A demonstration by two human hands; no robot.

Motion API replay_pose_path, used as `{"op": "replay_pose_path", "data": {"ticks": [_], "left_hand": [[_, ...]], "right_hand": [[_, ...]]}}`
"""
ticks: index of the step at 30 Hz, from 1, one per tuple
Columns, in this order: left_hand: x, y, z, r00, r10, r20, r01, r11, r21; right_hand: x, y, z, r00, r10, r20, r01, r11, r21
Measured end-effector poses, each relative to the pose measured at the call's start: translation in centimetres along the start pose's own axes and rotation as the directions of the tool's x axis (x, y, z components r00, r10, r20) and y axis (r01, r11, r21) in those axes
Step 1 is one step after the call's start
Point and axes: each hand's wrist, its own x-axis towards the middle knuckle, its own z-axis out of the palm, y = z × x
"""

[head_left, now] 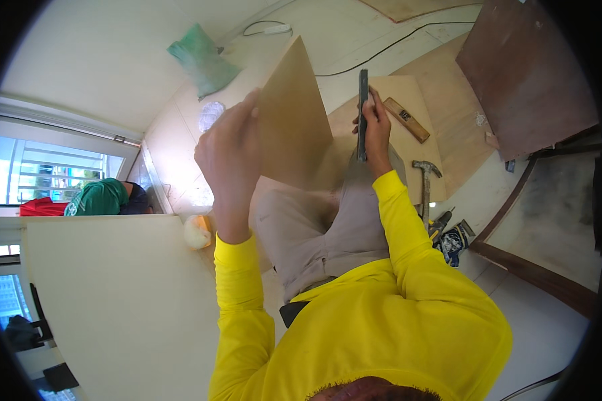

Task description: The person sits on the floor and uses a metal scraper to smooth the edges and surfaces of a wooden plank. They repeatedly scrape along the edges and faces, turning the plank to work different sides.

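Note:
My left hand (229, 150) grips the left edge of a thin light-brown plywood panel (291, 120) and holds it upright above my lap. Its fingers are partly hidden behind the panel. To the right, my right hand (377, 127) is closed round a long, narrow dark-grey block (363, 113), seen edge-on, so its kind is unclear. A gap shows between block and panel. Beyond my right hand, a wooden hand plane (407, 120) lies on a plywood sheet (418, 93). A claw hammer (426, 177) rests nearer, right of my knee.
A power drill (440, 226) and a dark patterned bag-like item (453, 244) lie at my right. A large brown board (522, 80) leans at far right. A black cable (388, 52) crosses the floor. A green sack (204, 61) and an orange-and-white item (198, 232) are on the left.

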Motion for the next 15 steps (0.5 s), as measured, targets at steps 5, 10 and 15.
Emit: {"op": "replay_pose_path", "data": {"ticks": [5,10,15], "left_hand": [[3.7,1.2,0.2,0.975,-0.169,0.143,0.133,0.963,0.233],[6.9,0.8,2.3,0.981,-0.139,0.135,0.108,0.971,0.213],[9.9,0.5,6.1,0.995,-0.085,0.06,0.072,0.979,0.192]], "right_hand": [[-3.9,5.9,-0.2,0.983,0.147,0.108,-0.159,0.981,0.114],[-5.7,9.3,-1.0,0.943,0.29,0.165,-0.297,0.954,0.022],[-5.5,10.0,-1.9,0.954,0.254,0.157,-0.271,0.958,0.094]]}}
